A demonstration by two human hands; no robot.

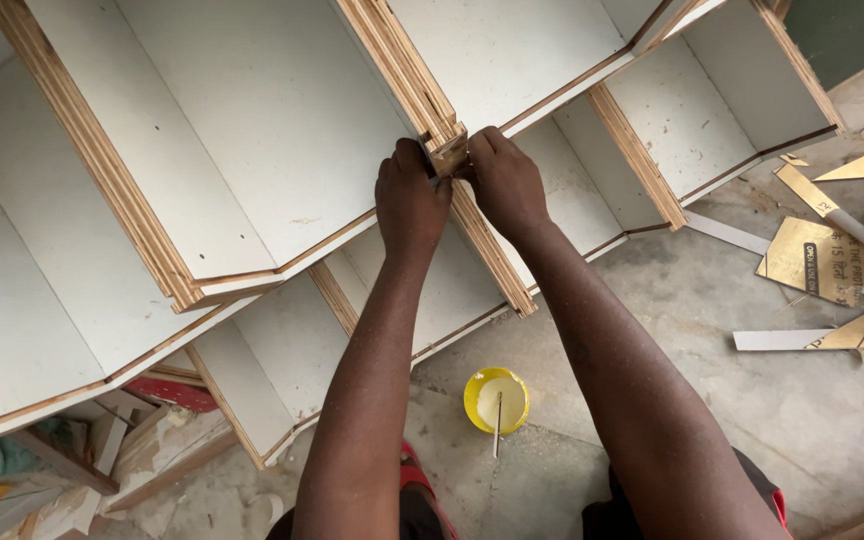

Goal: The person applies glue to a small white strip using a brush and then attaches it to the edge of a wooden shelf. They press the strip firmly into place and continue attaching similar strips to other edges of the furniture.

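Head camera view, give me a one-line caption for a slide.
Both hands, left and right, pinch a small wood block on a white shelf unit's edge, above a yellow glue tub.

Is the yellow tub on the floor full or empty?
Nearly full: the yellow tub stands upright on the floor, pale creamy stuff reaches close to its rim, and a thin stick rests in it.

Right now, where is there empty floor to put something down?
Bare floor lies between the yellow tub and the board offcuts at the right. It is crowded at the partition end, where the left hand and right hand meet, and among the scraps lower left.
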